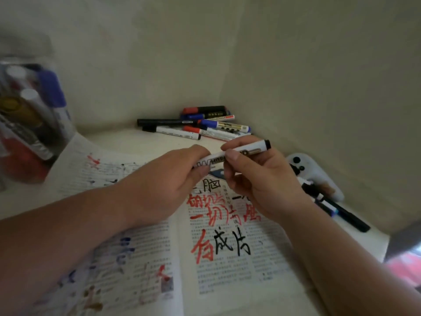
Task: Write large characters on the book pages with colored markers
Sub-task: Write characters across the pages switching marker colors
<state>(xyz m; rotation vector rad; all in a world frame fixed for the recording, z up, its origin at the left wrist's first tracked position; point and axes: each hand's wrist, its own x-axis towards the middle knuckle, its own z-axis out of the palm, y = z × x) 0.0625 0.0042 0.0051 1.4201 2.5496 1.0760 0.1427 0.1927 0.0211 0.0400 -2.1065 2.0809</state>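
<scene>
Holding 1 white marker up above the open book, both hands grasp it: the left hand curls around its left end, the right hand pinches the barrel, black end pointing right. Red and black characters cover the right page. More markers lie heaped against the wall behind.

Both hands holding white marker above open book at frame centre: left hand gripping one end, right hand pinching barrel. Marker pile lying upper centre.
</scene>
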